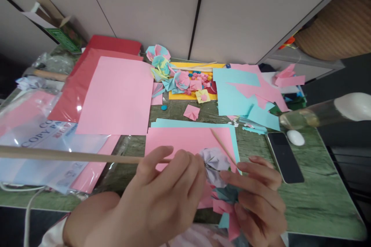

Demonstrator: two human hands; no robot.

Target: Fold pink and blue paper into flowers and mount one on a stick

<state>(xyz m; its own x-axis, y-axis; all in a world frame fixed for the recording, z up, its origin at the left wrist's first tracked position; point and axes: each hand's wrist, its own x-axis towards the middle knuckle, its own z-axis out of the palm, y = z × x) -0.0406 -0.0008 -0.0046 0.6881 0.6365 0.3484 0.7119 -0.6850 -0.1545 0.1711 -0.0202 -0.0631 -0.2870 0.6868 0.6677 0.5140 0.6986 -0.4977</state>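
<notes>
Green table (pixel 324 197); pink sheet (pixel 176 139) near middle. Left hand (pixel 171 185), near middle, pinching long stick (pixel 72 156) that runs left. Right hand (pixel 257 197), near right, fingers curled. Pale flower (pixel 216 166) between hands, right fingertip on it. Thin stick (pixel 222 142) meets right fingers; can't tell if pinched.

Right fingers (pixel 246 184) touch a pale paper flower (pixel 219 161).
</notes>
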